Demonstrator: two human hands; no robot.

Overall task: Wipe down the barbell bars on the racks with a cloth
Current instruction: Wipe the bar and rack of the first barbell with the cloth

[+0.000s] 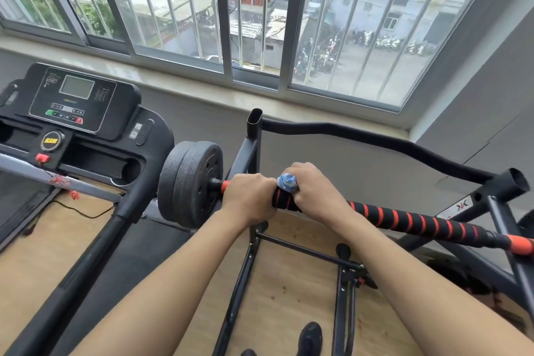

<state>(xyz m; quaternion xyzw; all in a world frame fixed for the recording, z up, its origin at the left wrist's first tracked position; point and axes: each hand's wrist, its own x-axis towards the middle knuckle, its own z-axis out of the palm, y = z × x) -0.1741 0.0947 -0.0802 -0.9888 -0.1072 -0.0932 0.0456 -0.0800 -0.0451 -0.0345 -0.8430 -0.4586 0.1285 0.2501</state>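
Your two bare forearms, the left (161, 277) and the right (419, 283), come up from the bottom edge and meet over the barbell bar (410, 221). The bar is black foam with a red spiral stripe and lies across the black rack (251, 153) in front of you.

Your left hand (248, 196) is wrapped over the bar, fingers curled round it, just inside the red collar next to the weight plates (190, 182). Your right hand (315, 191) sits just beside it, nearly touching. Its fingers are clamped round the bar with the cloth (287, 182) caught under them. Only a bunched blue-and-white lump of the cloth shows, poking out on the thumb side between your two hands and lying against the foam.

From your right hand the bar runs on, slanting down across the picture to an orange end piece (520, 244) at the right edge. On the left, two black plates are stacked together on the sleeve.

Behind the bar, a curved padded rail (375, 139) joins the rack's two open-topped uprights. Below it, thin cross-struts stand on the wooden floor (289, 283). The toe of a black shoe (310, 338) shows between the rack legs at the bottom.

To your left stands a treadmill (83, 101) with its grey screen and button panel facing you. A wide barred window (260, 9) fills the top and looks down on a yard.
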